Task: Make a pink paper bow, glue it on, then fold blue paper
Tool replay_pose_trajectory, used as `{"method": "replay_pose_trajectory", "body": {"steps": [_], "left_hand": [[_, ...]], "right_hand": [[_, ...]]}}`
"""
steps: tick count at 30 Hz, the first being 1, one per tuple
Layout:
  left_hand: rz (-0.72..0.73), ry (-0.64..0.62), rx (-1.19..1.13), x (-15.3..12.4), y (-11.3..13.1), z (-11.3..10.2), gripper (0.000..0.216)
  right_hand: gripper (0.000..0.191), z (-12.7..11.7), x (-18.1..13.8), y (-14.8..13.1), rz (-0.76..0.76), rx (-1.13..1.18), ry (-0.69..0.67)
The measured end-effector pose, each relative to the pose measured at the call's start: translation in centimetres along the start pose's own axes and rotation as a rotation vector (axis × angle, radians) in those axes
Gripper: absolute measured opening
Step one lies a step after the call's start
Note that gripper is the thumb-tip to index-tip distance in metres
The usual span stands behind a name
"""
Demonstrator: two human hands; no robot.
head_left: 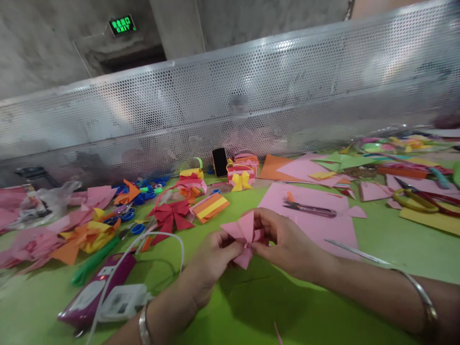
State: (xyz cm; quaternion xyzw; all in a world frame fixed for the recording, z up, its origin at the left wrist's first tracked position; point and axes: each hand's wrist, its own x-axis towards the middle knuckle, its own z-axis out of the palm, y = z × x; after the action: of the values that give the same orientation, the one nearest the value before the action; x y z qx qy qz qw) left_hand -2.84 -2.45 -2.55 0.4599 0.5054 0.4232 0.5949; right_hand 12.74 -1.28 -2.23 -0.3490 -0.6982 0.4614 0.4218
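Observation:
Between my two hands, just above the green table, is a folded pink paper bow [241, 231]. My left hand [212, 256] pinches its lower left side, the thumb pressed on the front near the middle. My right hand [282, 239] grips the right side, with thumb and fingers closed by the bow's centre. Some of the fingers behind the paper are hidden. Beyond the right hand lies a pink paper sheet [305, 206] with thread snips [311, 209] on it. A red paper bow [171, 216] and an orange-and-yellow striped paper piece [210, 207] lie beyond the left hand.
A purple glue gun-like device [97, 292], a white plug adapter [124, 302] and its cable stand left. Small paper bags [242, 170] and a dark-screened phone [219, 162] are at the back. Scissors [417, 199] lie right. A perforated metal panel [201, 105] borders the table.

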Motion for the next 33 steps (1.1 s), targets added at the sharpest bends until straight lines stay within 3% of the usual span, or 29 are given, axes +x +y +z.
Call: {"method": "replay_pose_trajectory", "body": {"steps": [6,11,16,22,27,30,33], "left_hand": [[0.044,0.03,-0.036,0.2,-0.2,0.1,0.035],[0.071,-0.026,-0.045,0.0,0.5,0.4,0.042],[0.111,-0.033,0.048,-0.5,0.6,0.5,0.029],[0.14,-0.02,0.045,-0.5,0.6,0.4,0.032],[0.165,0.154,-0.003,-0.5,0.9,0.3,0.029],[0.21,0.226,-0.014,-0.6,1.2,0.3,0.025],[0.235,0.218,0.001,-0.8,1.4,0.7,0.019]], "right_hand": [[0.017,0.2,-0.1,-0.1,-0.013,0.007,0.014],[0.037,0.3,-0.1,0.2,0.064,0.024,0.059],[0.045,0.2,-0.1,0.5,0.116,0.027,0.056],[0.02,-0.1,-0.1,-0.2,0.221,0.141,0.01],[0.014,-0.6,-0.2,-0.7,0.141,-0.089,0.257],[0.016,-0.4,-0.5,-0.8,0.088,-0.188,0.177],[0.015,0.1,-0.7,-0.7,0.096,-0.276,0.085]]}}
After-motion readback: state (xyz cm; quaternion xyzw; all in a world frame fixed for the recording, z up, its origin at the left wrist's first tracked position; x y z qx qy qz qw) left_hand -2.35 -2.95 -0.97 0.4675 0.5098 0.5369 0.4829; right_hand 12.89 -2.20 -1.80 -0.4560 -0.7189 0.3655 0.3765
